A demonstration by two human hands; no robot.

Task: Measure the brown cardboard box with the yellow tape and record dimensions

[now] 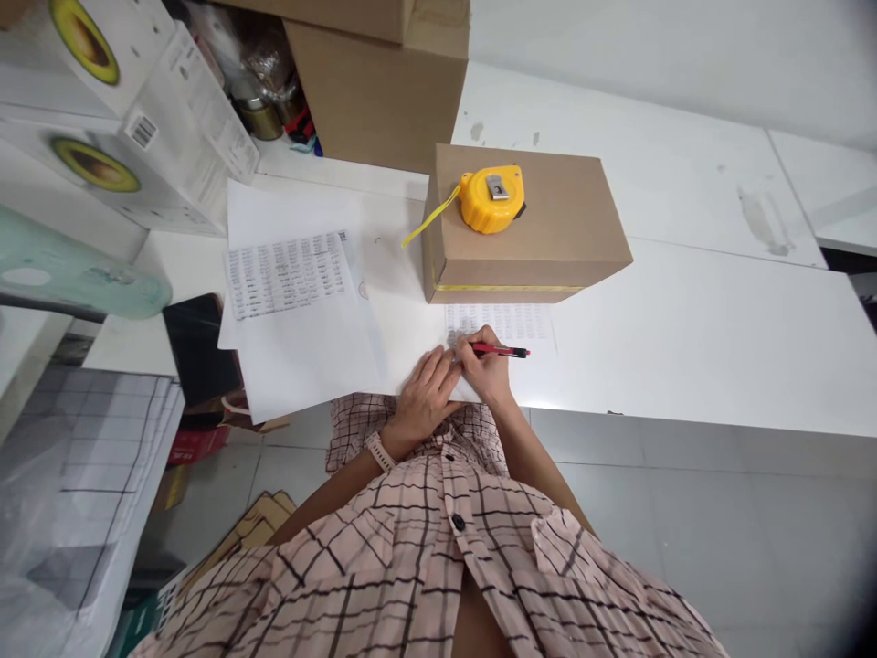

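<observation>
My right hand [486, 370] grips a red and black pen [505, 351], its tip down on a printed sheet [527, 322] at the table's front edge. Beside it, my left hand [426, 395] lies on the edge of the table with its fingers stretched out, close to the right hand's fingers. A closed cardboard box [562, 206] stands just beyond the sheet and seems to cover its far part. On the box's left top rests a yellow tape measure [488, 201], its wrist strap hanging over the side.
More printed papers [294, 274] lie to the left, near a dark phone [201, 349] and a pale green bottle [75, 265]. White boxes with avocado pictures [171, 137] stand at the back left. A large carton [384, 100] is behind. The white table [719, 338] extends right.
</observation>
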